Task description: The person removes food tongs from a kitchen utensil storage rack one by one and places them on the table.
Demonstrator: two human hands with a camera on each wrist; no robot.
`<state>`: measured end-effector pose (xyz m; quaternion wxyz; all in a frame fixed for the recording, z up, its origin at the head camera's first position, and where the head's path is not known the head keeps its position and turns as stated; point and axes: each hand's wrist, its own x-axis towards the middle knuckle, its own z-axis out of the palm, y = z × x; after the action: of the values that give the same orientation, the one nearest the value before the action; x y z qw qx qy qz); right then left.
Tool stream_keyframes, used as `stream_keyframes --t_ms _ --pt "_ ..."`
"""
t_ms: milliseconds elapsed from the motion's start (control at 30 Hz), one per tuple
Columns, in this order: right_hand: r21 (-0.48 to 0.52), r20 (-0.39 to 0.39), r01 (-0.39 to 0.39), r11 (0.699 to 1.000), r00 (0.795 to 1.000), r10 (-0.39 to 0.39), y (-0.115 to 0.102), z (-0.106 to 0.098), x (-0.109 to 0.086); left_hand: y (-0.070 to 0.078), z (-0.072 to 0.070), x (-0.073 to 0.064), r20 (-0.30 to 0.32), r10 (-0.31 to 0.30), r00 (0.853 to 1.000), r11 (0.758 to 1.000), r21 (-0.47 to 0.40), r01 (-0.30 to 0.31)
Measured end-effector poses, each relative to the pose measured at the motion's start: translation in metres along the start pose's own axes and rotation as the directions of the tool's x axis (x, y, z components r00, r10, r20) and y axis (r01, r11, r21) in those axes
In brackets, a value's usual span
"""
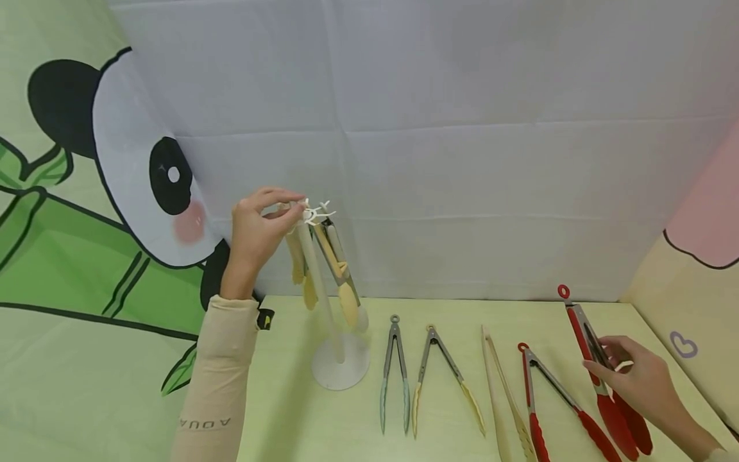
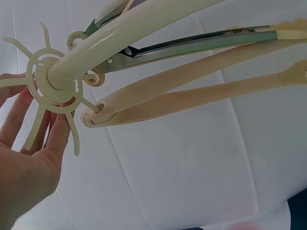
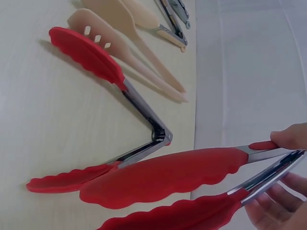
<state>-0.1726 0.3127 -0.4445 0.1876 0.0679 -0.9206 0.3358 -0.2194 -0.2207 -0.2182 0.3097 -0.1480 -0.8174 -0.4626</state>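
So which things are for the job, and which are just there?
Probably for the job:
white stand, left hand at its top
hanging tongs on it
held red tongs in the right hand
pale blue tongs, yellow-tipped tongs, beige tongs and second red tongs, lying on the table

Just there:
panda picture
pink shape
pale sheet behind

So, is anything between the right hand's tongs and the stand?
Between the held red tongs and the white stand, other red tongs, beige tongs, yellow-tipped tongs and blue-tipped tongs lie on the table; nothing upright shows.

left sleeve (image 1: 217, 378) | dark capital letters, apparently "ADUA" | exact spelling uncertain
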Motion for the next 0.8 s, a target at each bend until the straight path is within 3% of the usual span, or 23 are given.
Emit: stream_keyframes --t_ms 400,633,800 --pt "-0.101 0.027 -0.074 0.992 0.997 0.077 0.033 0.004 -0.005 -0.002 0.004 0.003 -0.012 -0.003 1.0 1.0 0.007 0.003" --pt "-0.147 0.098 -0.108 0.983 0.988 0.123 0.049 0.007 0.0 -0.028 0.006 0.012 -0.031 0.005 0.999 1.0 0.009 -0.005" --pt "-0.183 0.167 -0.14 0.973 0.971 0.171 0.059 0.009 0.004 -0.006 0.01 0.008 -0.029 -0.006 1.0 1.0 0.026 0.007"
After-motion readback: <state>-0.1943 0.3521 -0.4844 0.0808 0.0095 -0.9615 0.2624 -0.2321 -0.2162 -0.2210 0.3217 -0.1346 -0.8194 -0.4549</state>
